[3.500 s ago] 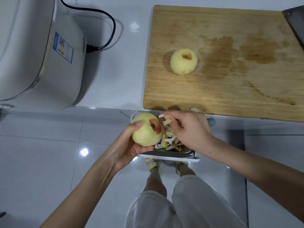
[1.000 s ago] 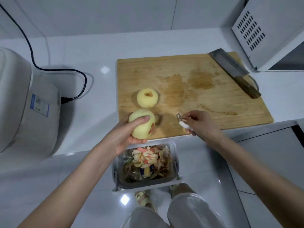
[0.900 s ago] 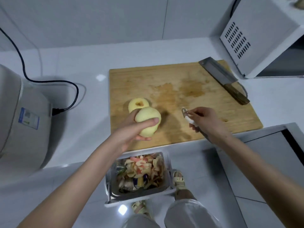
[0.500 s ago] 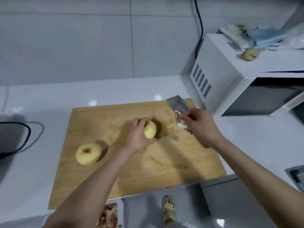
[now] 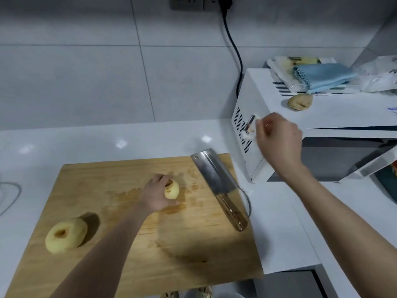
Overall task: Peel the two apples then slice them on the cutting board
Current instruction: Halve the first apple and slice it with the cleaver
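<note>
Both apples look peeled & slicing not begun, I think: my left hand (image 5: 155, 195) curls round one apple (image 5: 173, 190) at mid cutting board (image 5: 129, 265), other apple (image 5: 65, 235) lies near its left edge, right hand (image 5: 277, 138) pinches the peeler (image 5: 249, 126) up by the microwave (image 5: 335, 117), cleaver (image 5: 217, 177) untouched.

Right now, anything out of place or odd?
Cloths lie across the top vent slots of the microwave, possibly blocking airflow. The cutting board has damp stains. Otherwise nothing odd: left hand grips an apple, right hand holds the peeler.
</note>
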The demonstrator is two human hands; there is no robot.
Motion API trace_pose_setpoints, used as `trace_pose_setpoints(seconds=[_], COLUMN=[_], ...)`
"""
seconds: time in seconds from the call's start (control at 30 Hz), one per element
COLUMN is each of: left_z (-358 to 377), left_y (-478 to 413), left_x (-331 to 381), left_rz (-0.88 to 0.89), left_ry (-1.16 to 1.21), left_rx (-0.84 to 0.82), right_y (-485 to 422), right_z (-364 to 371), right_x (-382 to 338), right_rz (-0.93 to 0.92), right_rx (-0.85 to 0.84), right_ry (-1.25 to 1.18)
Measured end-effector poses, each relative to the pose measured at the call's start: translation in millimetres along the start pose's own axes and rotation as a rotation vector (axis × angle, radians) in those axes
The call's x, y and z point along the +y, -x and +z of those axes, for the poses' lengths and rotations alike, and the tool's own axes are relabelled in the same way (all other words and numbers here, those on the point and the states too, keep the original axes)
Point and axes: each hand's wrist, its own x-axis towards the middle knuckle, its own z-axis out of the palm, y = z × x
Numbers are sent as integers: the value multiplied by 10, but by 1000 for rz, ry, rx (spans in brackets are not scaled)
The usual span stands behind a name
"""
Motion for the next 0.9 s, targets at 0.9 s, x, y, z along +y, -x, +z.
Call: trace_pose_setpoints(seconds=[0.9], left_z=[-220], left_y=[-19], left_x=[-122], left_rz=[-376], left_ry=[723], left_rx=[54], right_y=[819], right_z=[1105], right_x=[113], right_rz=[-140], right_rx=[-685], right_ry=[470])
